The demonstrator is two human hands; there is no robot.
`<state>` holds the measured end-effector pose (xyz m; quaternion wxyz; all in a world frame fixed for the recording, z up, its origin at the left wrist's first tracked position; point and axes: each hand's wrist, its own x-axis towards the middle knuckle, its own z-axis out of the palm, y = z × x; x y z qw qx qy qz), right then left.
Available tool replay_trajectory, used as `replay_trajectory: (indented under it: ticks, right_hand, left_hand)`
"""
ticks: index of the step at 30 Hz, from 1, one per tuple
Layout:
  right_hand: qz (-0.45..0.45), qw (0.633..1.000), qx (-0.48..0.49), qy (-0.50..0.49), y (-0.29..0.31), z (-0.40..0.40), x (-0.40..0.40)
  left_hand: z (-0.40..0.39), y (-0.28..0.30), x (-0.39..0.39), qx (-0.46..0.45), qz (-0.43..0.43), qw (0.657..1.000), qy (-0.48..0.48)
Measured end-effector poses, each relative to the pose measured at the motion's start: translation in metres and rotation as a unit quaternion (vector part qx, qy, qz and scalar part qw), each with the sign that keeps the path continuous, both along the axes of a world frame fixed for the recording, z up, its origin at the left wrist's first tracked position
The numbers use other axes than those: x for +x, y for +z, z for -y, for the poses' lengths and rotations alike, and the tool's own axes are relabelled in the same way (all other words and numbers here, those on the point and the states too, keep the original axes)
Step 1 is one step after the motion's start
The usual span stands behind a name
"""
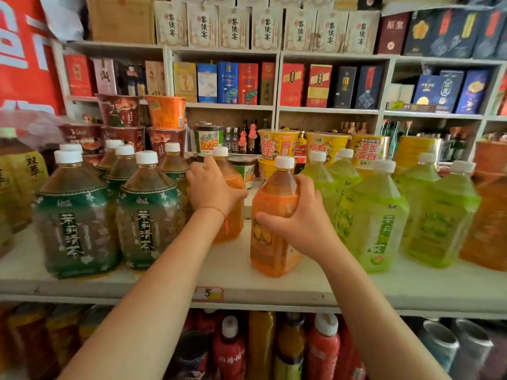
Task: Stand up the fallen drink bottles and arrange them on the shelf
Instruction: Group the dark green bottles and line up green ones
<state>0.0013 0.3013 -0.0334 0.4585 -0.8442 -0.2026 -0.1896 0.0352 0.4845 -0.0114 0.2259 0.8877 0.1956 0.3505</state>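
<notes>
Two orange drink bottles with white caps stand upright on the white shelf [274, 289]. My right hand [299, 220] grips the front orange bottle [270, 253] around its shoulder. My left hand [211, 187] is wrapped around the rear orange bottle [231, 226], which stands further back and to the left. A red string circles my left wrist. Dark tea bottles with green labels [76, 215] stand in rows to the left. Light green bottles [375, 215] stand to the right.
Instant noodle cups [277, 146] and small bottles fill the back of the shelf. Boxed goods line the upper shelves [247, 83]. A yellow price tag marked 5 [208, 293] sits on the shelf edge. Red and orange bottles [322, 349] stand on the shelf below.
</notes>
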Motion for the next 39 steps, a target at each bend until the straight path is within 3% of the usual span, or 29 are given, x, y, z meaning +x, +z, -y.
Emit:
replay_trajectory:
  ticks: [3, 6, 9, 19, 24, 32, 39]
  right_hand:
    - [-0.008, 1.000, 0.022, 0.009, -0.001, -0.001, -0.002]
    - [-0.003, 0.999, 0.052, 0.013, -0.008, -0.004, -0.004]
    - [0.014, 0.995, 0.095, 0.023, -0.020, -0.008, -0.005]
    - [0.060, 0.972, 0.219, 0.058, -0.006, 0.000, -0.022]
    - [0.072, 0.965, 0.232, 0.102, 0.028, 0.059, -0.044]
    - [0.059, 0.968, 0.232, 0.077, 0.033, 0.217, -0.044]
    - [0.093, 0.977, 0.193, -0.010, 0.017, 0.340, -0.017]
  left_hand:
    - [-0.004, -0.001, -0.013, -0.019, 0.026, 0.999, -0.018]
    - [0.000, -0.013, -0.024, -0.072, 0.051, 0.990, -0.110]
    - [0.010, -0.023, -0.029, -0.069, 0.076, 0.979, -0.174]
    - [0.022, -0.027, -0.065, -0.123, 0.239, 0.950, -0.160]
    - [0.072, 0.006, -0.107, -0.131, 0.317, 0.915, -0.212]
    - [0.216, 0.017, -0.105, -0.168, 0.285, 0.897, -0.293]
    - [0.344, -0.003, -0.076, -0.155, 0.284, 0.901, -0.289]
